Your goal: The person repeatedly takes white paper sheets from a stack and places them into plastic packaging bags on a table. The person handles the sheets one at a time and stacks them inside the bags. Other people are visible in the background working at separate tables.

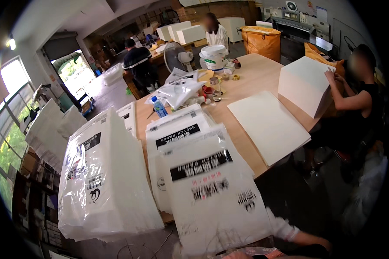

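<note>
A clear plastic bag of white paper point(216, 216) with a black printed band lies tilted toward me at the table's near edge. My right hand point(284, 228), in a white glove, holds its lower right side; the fingertips are hidden by the bag. Of my left hand point(177, 250) only a blurred pale patch shows at the bag's lower left corner, its fingers indistinct. Beneath the near bag is another paper bag point(181, 121) of the same kind. To the left rises a thick stack of bagged paper point(103, 185).
Large white sheets point(268, 125) lie on the wooden table point(257, 71). At right, a seated co-worker's hands point(330, 77) touch a tall white paper block point(304, 84). A water bottle point(159, 107), glass jar point(216, 90), tape rolls point(235, 77) and white bucket point(213, 58) stand farther back.
</note>
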{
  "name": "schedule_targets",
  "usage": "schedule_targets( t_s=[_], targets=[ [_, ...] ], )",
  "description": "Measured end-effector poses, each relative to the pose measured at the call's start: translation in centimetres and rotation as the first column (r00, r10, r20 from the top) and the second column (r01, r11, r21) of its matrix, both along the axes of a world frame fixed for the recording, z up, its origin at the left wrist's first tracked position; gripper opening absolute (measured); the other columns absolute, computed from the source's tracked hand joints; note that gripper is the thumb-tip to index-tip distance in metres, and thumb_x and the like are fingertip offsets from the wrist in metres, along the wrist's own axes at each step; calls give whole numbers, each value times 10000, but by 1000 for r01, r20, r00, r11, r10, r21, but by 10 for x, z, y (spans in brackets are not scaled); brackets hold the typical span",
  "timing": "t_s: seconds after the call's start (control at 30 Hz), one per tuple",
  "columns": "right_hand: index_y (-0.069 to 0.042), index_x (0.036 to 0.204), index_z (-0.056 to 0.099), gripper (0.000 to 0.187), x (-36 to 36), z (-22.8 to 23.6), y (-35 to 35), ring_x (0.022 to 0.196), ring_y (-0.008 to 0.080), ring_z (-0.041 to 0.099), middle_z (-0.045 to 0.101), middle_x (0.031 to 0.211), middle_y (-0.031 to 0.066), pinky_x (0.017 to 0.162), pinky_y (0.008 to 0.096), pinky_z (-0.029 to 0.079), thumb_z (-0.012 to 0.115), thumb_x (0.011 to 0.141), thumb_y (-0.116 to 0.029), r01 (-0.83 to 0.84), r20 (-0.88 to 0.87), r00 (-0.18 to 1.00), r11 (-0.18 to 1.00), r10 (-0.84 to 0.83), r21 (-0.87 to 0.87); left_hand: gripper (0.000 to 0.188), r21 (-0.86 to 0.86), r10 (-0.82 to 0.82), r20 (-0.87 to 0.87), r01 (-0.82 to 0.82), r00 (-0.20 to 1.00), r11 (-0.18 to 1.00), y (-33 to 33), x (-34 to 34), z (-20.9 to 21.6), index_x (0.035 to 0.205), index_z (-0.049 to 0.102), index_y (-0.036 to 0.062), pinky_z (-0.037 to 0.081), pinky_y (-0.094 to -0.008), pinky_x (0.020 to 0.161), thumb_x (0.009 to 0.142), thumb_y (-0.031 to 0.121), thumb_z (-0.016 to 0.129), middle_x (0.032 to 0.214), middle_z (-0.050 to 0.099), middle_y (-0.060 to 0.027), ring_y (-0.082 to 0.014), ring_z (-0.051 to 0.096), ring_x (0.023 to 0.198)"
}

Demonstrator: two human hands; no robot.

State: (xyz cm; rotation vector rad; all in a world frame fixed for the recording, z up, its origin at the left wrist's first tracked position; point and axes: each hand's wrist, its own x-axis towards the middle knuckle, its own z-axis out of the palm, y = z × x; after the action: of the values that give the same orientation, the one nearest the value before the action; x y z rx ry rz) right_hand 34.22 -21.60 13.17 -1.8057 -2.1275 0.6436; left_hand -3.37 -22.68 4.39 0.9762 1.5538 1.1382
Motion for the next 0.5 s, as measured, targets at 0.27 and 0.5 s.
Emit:
schedule_targets(
  t_s=[0.27, 0.5],
  targets=[
    [-143, 1181, 524, 340, 5, -37, -91, 944, 357, 617, 628, 1043, 186, 799, 439, 484, 445, 895, -307, 333, -365, 860, 935, -355, -125, 204, 23, -136, -191, 143, 972, 990, -80, 3, -1, 831, 526, 17, 456, -292, 739, 685, -97, 441, 862, 528, -98, -198, 534, 800],
    [-76, 1140, 562, 315, 118, -108, -82, 855, 261, 621, 623, 1007, 110, 769, 402, 496, 492, 904, -273, -168, -24, 984, 958, 179, 232, 170, 469, -221, -291, 340, 931, 815, -37, 16, 40, 780, 522, 26, 452, -299, 709, 672, -86, 453, 821, 523, -95, -203, 530, 766]
  ],
)
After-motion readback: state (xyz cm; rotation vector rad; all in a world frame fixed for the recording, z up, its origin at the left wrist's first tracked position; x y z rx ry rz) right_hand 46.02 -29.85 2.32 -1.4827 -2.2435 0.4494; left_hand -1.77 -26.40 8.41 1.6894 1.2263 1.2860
